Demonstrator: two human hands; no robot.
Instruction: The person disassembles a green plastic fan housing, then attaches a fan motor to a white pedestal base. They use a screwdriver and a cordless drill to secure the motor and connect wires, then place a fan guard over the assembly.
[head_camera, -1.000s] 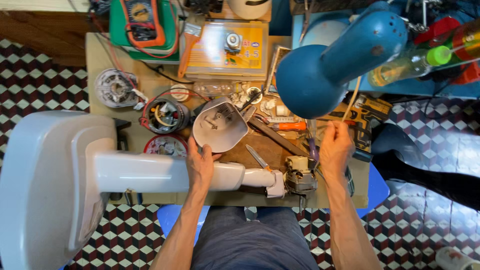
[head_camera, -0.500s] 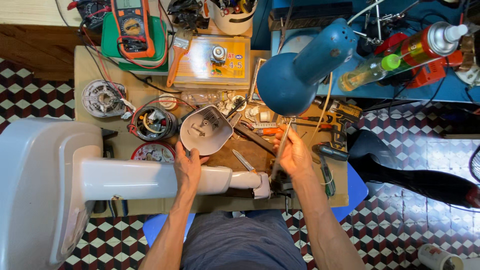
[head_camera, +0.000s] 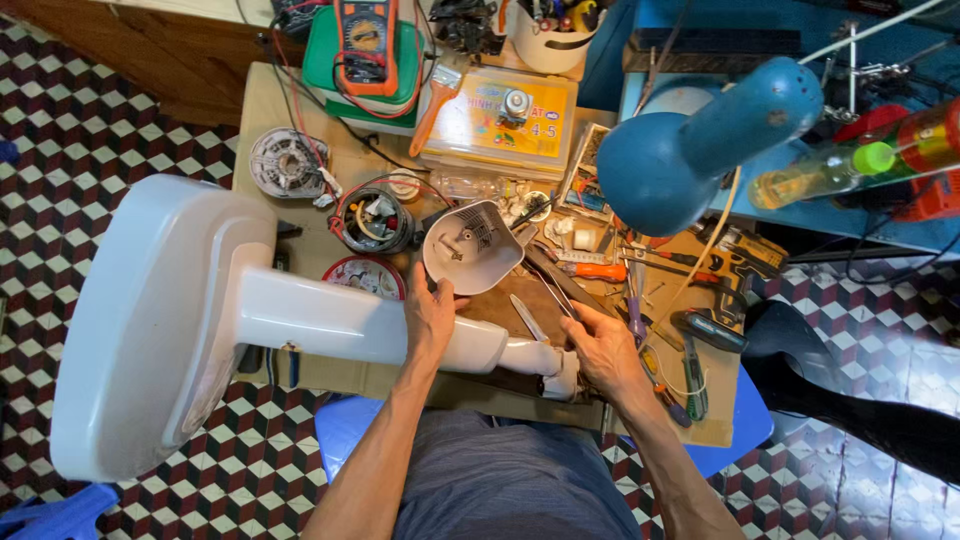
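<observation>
One white fan stand (head_camera: 200, 310), one blue lamp (head_camera: 700, 150), one multimeter (head_camera: 367, 45), two hands.

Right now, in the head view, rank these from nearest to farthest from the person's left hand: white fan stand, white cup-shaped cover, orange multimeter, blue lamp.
1. White fan stand: under the left hand, touching.
2. White cup-shaped cover: just above the hand.
3. Blue lamp: up and to the right.
4. Orange multimeter: at the table's far edge.

Both forearms reach up from the bottom edge; the left hand (head_camera: 430, 318) lies palm-down at centre, the right hand (head_camera: 605, 352) curled just right.
</observation>
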